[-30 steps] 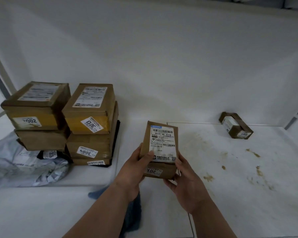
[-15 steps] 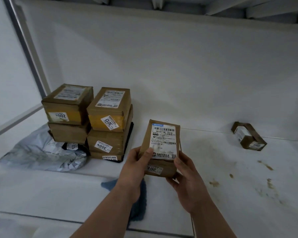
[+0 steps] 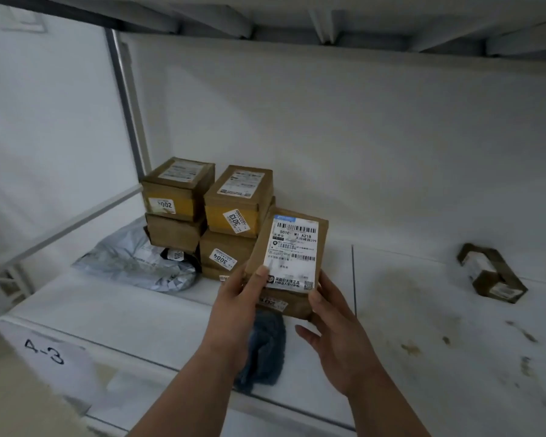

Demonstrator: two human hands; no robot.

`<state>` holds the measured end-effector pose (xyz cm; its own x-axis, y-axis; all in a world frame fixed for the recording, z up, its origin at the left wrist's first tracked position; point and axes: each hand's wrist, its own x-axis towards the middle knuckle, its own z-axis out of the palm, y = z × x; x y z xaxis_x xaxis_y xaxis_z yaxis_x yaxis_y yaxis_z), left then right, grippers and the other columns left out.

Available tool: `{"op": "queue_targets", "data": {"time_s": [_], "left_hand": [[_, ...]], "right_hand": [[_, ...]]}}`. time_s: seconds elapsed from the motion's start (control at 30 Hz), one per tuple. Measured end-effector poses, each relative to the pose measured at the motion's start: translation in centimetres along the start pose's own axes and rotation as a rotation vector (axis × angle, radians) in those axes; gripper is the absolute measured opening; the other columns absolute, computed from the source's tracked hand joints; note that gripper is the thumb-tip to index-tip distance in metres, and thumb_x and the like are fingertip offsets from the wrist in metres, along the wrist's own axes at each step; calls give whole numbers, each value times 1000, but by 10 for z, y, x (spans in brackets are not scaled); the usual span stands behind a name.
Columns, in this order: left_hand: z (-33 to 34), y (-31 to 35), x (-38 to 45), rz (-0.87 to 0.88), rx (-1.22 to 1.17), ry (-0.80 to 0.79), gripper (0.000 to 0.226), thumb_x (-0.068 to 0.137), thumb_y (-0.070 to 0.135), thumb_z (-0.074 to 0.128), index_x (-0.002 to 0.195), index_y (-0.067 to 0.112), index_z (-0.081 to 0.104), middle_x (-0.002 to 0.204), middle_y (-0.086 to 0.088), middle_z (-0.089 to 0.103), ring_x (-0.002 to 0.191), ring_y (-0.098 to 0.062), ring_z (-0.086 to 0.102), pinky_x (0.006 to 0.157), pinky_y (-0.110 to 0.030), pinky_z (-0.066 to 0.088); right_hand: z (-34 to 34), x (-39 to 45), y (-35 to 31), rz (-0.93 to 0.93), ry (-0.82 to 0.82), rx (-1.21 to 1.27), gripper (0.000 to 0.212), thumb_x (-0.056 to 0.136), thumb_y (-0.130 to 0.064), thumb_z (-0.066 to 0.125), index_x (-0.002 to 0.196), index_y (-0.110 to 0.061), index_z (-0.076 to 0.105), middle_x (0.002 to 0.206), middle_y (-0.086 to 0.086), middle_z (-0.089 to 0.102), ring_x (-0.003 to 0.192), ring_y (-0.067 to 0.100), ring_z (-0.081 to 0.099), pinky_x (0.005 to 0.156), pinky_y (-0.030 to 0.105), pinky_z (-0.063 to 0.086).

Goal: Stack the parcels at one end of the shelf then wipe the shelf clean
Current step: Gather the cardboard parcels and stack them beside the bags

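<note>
A brown cardboard parcel with a white barcode label is held in the air above the white shelf. My left hand grips its left edge with the thumb on the label. My right hand holds its lower right corner from beneath. Just behind and left stands a stack of several brown parcels, beside a grey plastic mailer bag. A blue cloth lies on the shelf under my hands. One small taped parcel lies alone at the right.
Brown stains mark the shelf's right half. A metal upright stands at the left end, with the white back wall behind. The upper shelf's underside runs across the top. A paper tag reading 4-3 hangs on the front edge.
My hands have carried the labelled parcel left and toward the stack. The view has swung up and left, bringing the upper shelf and the 4-3 tag into sight.
</note>
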<state>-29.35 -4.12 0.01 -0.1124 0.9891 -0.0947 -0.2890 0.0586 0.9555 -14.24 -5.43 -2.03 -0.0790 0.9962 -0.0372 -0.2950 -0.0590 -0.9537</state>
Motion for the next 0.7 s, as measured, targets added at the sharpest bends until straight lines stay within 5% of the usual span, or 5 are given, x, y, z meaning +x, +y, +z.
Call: {"op": "queue_targets", "data": {"time_s": [0.27,0.4,0.47,0.57,0.7], "left_hand": [[-39,50,12,209,-1,52,54,73,65,66,120,38,63,117,7,70,111,-14,64,99,-40,47],[-63,69,33,238,-49,140,39,88,51,60,121,30,60,106,7,73,88,-2,71,70,-20,53],[-76,80,45,229,-66,195,40,89,49,59,119,24,56,105,5,71,80,-1,71,57,-13,52],[-96,98,68,226,-58,241,40,88,51,59,116,23,54,107,2,69,90,-10,69,63,-21,53],[-119,121,99,278,42,229,28,93,50,52,109,28,56,104,5,68,93,-10,66,66,-23,48]], "right_hand": [[63,25,-26,-193,-101,-125,59,84,-50,67,139,-48,45,132,-17,61,120,9,60,97,40,46],[103,50,-31,-204,-96,-118,62,75,-51,67,134,-41,49,124,-14,66,105,3,67,77,23,55],[126,68,-31,-207,-65,-140,60,69,-61,70,123,-44,51,123,-10,67,104,8,68,83,32,57],[158,96,-32,-203,-50,-161,44,67,-69,69,104,-49,57,119,-8,68,106,14,68,89,43,56],[194,131,-38,-226,-14,-184,55,77,-63,62,123,-34,51,116,-11,68,106,9,66,84,34,54]]}}
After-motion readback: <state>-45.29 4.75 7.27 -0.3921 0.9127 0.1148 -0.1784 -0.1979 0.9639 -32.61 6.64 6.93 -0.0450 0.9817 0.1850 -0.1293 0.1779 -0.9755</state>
